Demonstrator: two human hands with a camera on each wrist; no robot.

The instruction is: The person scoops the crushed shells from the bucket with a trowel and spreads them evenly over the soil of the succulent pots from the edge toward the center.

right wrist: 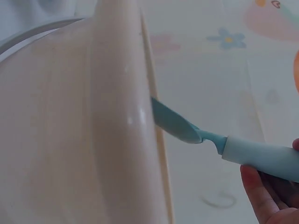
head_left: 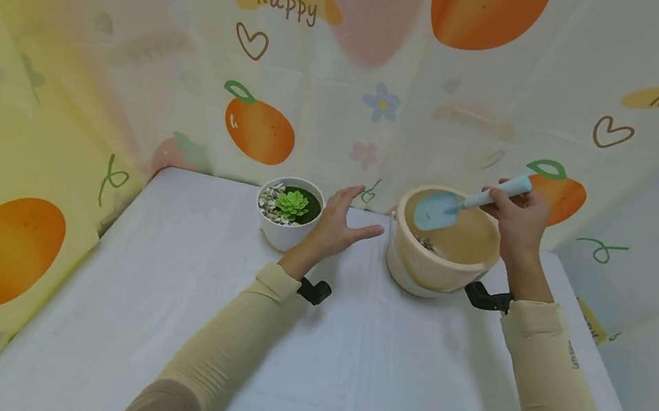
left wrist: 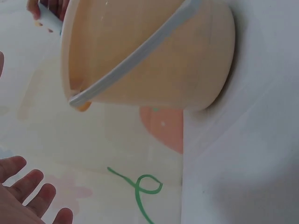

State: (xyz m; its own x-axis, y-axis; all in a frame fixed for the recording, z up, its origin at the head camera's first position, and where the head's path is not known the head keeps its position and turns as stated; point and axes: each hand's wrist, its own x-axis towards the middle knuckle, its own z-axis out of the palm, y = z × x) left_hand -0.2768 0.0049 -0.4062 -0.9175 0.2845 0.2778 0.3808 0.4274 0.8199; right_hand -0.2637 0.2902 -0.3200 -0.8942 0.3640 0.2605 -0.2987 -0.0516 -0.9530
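Observation:
My right hand [head_left: 521, 220] grips the handle of a light blue toy shovel [head_left: 438, 211], whose blade hangs at the mouth of a beige bucket [head_left: 421, 270]. A small heap of pebbles [head_left: 426, 244] shows on the bucket's floor. In the right wrist view the shovel [right wrist: 261, 156] slants behind the bucket's rim [right wrist: 124, 116], which hides the blade's tip. My left hand [head_left: 336, 224] is held between the bucket and a white pot [head_left: 283, 233], fingers extended and thumb spread, holding nothing. A green succulent [head_left: 291, 206] and white pebbles [head_left: 269, 201] fill the pot.
A white cloth covers the table [head_left: 308, 369]. Behind it hangs a fruit-patterned curtain [head_left: 181, 96], close to the pot and the bucket. The bucket's grey handle [left wrist: 135, 53] lies down against its side.

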